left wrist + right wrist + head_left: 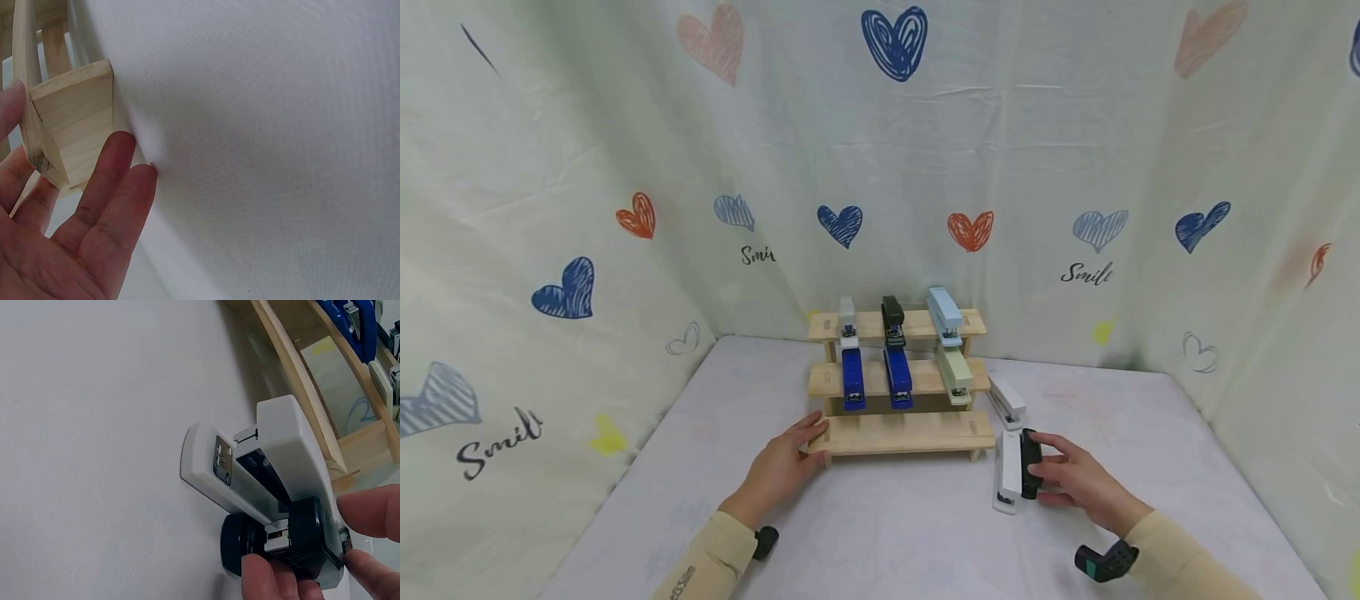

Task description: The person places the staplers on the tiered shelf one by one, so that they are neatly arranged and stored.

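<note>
My left hand (781,472) holds the left end of the bottom shelf of a three-step wooden rack (910,435). The left wrist view shows the thumb on one side of the board (75,103) and fingers beyond its edge, two of them extended near the tabletop. To the right of the rack, my right hand (1078,482) grips a black stapler (1031,467), its fingertips on the stapler's body (306,534). Directly beside it on the table stands a white stapler (1011,467), close against the black one. Behind that lies a second white stapler (1007,400), along the rack's right side.
On the top step rest a grey-white stapler (847,319), a black stapler (892,315) and a light blue stapler (946,312). The middle step bears two blue staplers (853,377) and a pale green one (955,372). Behind the white table (895,533) hangs a heart-printed curtain (790,150).
</note>
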`<state>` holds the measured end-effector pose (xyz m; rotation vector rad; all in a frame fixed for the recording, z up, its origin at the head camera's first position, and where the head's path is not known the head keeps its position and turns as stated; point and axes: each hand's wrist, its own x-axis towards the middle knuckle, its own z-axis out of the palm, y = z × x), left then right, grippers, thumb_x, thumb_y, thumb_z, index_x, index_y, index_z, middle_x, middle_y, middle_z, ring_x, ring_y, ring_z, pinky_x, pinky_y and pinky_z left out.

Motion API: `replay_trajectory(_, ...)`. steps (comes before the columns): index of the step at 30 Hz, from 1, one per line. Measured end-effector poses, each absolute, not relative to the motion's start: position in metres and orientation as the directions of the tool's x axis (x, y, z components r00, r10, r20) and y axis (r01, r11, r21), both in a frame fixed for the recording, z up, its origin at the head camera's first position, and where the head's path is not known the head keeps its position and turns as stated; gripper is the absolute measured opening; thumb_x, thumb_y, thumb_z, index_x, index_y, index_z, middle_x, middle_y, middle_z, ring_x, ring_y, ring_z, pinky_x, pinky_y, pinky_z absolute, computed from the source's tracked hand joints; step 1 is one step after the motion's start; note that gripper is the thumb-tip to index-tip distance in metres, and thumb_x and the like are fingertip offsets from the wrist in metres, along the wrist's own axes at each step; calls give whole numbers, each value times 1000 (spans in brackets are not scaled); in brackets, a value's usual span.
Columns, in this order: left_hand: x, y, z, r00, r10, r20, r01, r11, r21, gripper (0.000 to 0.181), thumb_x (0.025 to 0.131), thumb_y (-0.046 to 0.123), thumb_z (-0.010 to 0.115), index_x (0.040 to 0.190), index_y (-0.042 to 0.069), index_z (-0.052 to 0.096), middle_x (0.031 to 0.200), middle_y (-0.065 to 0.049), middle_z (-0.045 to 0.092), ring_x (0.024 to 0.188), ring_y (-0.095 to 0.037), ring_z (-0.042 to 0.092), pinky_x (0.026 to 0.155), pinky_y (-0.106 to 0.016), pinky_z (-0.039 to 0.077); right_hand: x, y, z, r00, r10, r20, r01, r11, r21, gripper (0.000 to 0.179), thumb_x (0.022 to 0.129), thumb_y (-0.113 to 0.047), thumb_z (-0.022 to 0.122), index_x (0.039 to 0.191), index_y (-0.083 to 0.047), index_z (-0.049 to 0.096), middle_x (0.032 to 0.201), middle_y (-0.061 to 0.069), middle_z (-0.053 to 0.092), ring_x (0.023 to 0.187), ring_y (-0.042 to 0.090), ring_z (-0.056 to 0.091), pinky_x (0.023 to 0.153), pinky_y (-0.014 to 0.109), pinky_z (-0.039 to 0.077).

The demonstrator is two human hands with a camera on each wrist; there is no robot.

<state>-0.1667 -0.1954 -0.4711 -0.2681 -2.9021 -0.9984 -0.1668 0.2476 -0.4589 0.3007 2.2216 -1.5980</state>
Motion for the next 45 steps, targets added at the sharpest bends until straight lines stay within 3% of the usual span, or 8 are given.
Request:
replay_trajectory(9,-166,-196,-471,-984,141,108,178,782,597,54,91,23,76,141,10,59,153,-3,45,113,-23,62,84,-40,53,-168,245,-462,-903,-55,-426,398,267,-878,74,93,-2,67,155,-8,27,136,35,35,103,34,62,83,49,55)
replay_trajectory(15,-167,-195,-471,-987,131,89,159,780,606,55,92,23,75,142,11,58,154,-2,43,104,-21,65,81,-38,54,-170,244,-465,-911,-43,-410,388,247,-888,78,90,1,69,155,-8,28,133,33,34,99,31,61,84,46,56)
replay_trajectory(27,-168,-194,-471,-988,129,89,157,782,603,55,91,24,75,142,11,58,154,-2,43,110,-22,63,82,-39,54,-171,243,-466,-911,-30,-411,395,222,-892,78,89,3,70,155,-9,30,136,33,34,101,32,60,87,49,54)
replay_trajectory(45,-168,-195,-471,-985,143,102,175,784,596,54,91,24,75,141,10,59,153,-4,45,102,-20,65,80,-38,54,-171,244,-467,-907,-36,-419,407,180,-896,78,88,7,67,155,-8,30,137,33,35,100,30,61,87,51,53)
